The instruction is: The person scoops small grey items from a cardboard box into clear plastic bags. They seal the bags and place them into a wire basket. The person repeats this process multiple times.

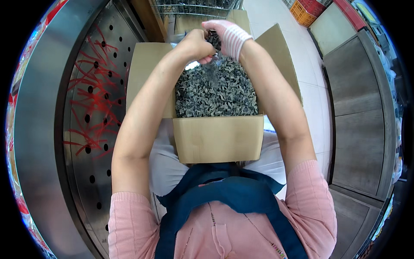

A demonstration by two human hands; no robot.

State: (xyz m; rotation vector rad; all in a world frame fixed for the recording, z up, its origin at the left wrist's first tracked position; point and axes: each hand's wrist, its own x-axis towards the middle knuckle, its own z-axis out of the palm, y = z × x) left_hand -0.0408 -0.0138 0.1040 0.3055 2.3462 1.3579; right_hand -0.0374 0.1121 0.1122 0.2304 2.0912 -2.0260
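Observation:
A cardboard box with its flaps spread stands before me, filled with dark, curled dried pieces, perhaps wood ear fungus. Over the box's far part, my bare left hand has its fingers curled on the gathered neck of a clear plastic bag. My right hand, in a pink and white striped knit glove, is close by on the right, bent over a clump of the same dark pieces. Its fingertips are partly hidden, so its grip is unclear.
At left, red ties are strewn over a perforated metal panel behind a steel rim. A wire basket stands beyond the box. Orange and red crates are at the upper right, and a grey cabinet lines the right side.

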